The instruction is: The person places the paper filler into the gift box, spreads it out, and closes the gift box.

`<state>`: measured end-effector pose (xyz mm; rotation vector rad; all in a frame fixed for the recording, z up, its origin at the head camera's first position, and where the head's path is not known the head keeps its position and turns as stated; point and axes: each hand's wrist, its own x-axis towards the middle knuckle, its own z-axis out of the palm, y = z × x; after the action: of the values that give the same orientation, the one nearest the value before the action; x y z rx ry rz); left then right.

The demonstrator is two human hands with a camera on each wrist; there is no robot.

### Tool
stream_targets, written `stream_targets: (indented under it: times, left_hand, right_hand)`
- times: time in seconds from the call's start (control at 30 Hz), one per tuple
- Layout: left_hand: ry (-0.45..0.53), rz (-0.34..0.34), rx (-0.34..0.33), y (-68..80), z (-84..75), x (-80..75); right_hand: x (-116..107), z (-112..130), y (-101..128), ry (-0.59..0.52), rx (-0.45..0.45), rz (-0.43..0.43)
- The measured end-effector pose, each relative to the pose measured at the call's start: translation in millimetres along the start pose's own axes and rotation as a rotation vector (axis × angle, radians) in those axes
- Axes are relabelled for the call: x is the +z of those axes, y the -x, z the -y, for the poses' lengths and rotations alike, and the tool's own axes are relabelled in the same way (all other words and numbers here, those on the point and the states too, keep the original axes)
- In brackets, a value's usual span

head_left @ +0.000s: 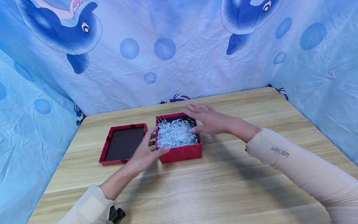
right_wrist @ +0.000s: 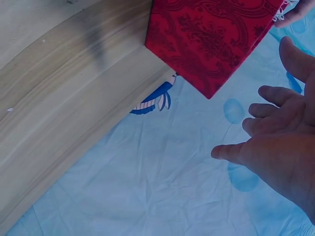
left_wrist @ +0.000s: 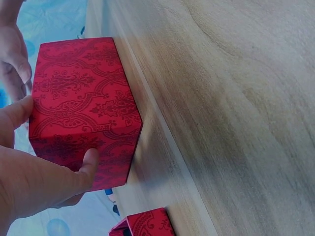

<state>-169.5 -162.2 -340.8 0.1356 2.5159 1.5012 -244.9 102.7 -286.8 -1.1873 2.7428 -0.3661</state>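
Note:
A red patterned box (head_left: 180,153), without its lid, stands on the table, filled with white shredded paper (head_left: 176,133). My left hand (head_left: 146,152) rests against its near left corner. The thumb lies at the front rim and the fingers spread along the left wall; in the left wrist view, fingertips (left_wrist: 90,162) touch the patterned side. Over the box's right edge hovers my right hand (head_left: 208,120), palm down, fingers spread and holding nothing. In the right wrist view that hand (right_wrist: 280,118) appears apart from the box wall (right_wrist: 202,44).
The box's lid (head_left: 126,144), red-rimmed with a dark inside, lies upturned left of the box. Both stand on a wooden table (head_left: 195,193). A blue curtain (head_left: 195,74) with dolphin prints hangs behind the table and down its sides.

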Motion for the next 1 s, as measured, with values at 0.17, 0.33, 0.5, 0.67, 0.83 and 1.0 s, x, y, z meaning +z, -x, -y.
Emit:
stream_targets:
  times: [0.17, 0.33, 0.5, 0.67, 0.83, 1.0]
  left_hand:
    - [0.012, 0.003, -0.024, 3.8, -8.4, -0.2]
    - [0.015, 0.007, -0.042, 14.7, -29.1, 0.9]
    - [0.006, 0.006, -0.042, 17.3, -33.2, 1.5]
    - [0.01, 0.007, -0.04, 16.5, -32.4, 1.9]
    - [0.024, 0.009, -0.03, 13.1, -26.6, 1.3]
    - [0.019, 0.003, -0.019, 4.7, -9.8, 0.0]
  right_hand:
    - [1.9, -8.6, 6.1, -0.009, 0.036, -0.015]
    - [5.1, -20.1, 14.0, -0.021, 0.084, -0.026]
    - [7.4, -29.2, 21.6, -0.041, 0.087, -0.046]
    - [8.8, -34.4, 26.9, -0.069, 0.095, -0.061]
    - [9.4, -41.0, 31.2, -0.068, 0.146, -0.045]
    - [11.6, -52.0, 36.1, -0.063, 0.188, -0.04]
